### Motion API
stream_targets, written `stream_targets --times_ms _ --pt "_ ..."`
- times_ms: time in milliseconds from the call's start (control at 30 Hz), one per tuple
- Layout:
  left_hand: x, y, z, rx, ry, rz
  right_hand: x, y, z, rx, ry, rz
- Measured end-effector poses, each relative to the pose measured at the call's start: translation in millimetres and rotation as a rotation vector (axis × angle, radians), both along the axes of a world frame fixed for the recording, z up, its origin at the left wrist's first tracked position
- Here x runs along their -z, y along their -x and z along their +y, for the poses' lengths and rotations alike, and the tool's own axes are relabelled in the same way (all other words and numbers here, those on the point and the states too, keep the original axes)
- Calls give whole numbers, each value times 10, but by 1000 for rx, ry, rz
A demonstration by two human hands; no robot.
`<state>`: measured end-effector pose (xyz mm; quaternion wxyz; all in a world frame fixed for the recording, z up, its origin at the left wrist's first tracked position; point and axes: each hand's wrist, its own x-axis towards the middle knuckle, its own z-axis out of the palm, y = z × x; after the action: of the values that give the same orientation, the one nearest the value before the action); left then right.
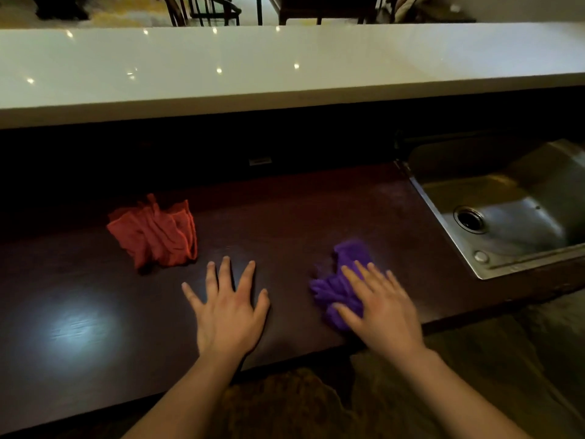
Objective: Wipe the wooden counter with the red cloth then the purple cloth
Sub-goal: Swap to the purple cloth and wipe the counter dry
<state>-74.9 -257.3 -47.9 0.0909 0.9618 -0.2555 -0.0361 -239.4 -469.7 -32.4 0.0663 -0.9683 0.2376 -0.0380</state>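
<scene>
A person's two bare hands rest on a dark brown wooden counter (285,217) in a dimly lit kitchen. The right hand (380,305) lies flat, fingers spread, pressing down on a crumpled purple cloth (342,280) near the counter's front edge; its grip is released, palm down on the fabric rather than clenched around it, and the hand and cloth are slightly blurred. The left hand (229,307) is also flat and released, fingers splayed on bare wood just left of the purple cloth, holding nothing. A rumpled red cloth (155,232) sits in a loose heap farther back on the counter, just beyond and to the left of the left hand's fingertips, apart from both hands. A bright patch of reflected light (76,327) shows on the wood at left. To the right, a stainless steel sink (519,217) with a round drain is set into the counter. Behind, a raised glossy white ledge (285,74) spans the frame, with dark wooden chairs (202,11) beyond it.
</scene>
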Motion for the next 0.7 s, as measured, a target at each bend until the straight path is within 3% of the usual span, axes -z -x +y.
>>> stream_targets --times_ms 200,300,433,500,700 --pt "-33 20 -21 -11 -2 8 -92 -722 -723 406 -89 30" --pt "-58 22 -16 -17 -3 19 -90 -898 -473 310 -92 5" --pt "-74 19 -24 -30 7 29 27 -324 130 6 -68 -8" --pt "-77 16 -29 -29 13 33 76 -220 -8 -77 -50 4" --pt "-77 14 -34 -42 0 36 -45 -1238 -850 225 -80 36"
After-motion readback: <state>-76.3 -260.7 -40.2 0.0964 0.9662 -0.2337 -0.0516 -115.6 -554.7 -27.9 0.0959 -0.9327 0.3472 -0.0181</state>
